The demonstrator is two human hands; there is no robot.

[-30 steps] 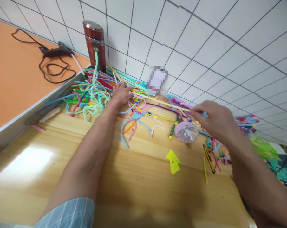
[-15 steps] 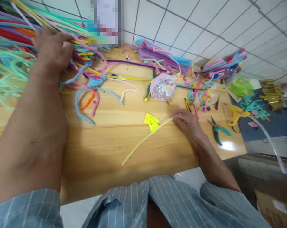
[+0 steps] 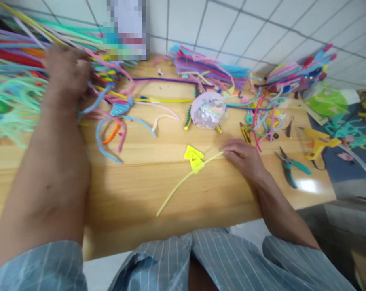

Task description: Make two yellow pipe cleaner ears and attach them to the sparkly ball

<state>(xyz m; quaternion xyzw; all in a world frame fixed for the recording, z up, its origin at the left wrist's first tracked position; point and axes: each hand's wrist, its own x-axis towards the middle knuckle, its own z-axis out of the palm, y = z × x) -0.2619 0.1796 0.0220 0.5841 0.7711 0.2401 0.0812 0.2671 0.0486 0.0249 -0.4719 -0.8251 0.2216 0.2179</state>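
Observation:
My right hand [image 3: 242,157] pinches one end of a pale yellow pipe cleaner [image 3: 174,192]. Its other end slants down toward the table's front edge. Beneath the stem lies a bright yellow folded piece [image 3: 195,158], partly crossed by it. At the far left, my left hand [image 3: 66,68] rests among a heap of coloured pipe cleaners [image 3: 15,62], knuckles up and fingers curled down. The fingertips are hidden, so what they grip does not show. Close to that hand are a small light-blue wound piece [image 3: 122,107] and a curved blue pipe cleaner [image 3: 99,137].
A clear round dome with glittery bits [image 3: 209,111] stands mid-table. On the right lie pliers [image 3: 288,169], a yellow glue gun [image 3: 319,141], a yellow cutter [image 3: 245,133] and tangled pipe cleaner scraps [image 3: 266,117]. More bundles [image 3: 207,66] lie along the tiled wall [image 3: 185,24].
The view has shifted slightly, so objects at the right appear farther right. My left hand stays in the heap with its fingers more tucked under; my right hand keeps the pale yellow pipe cleaner.

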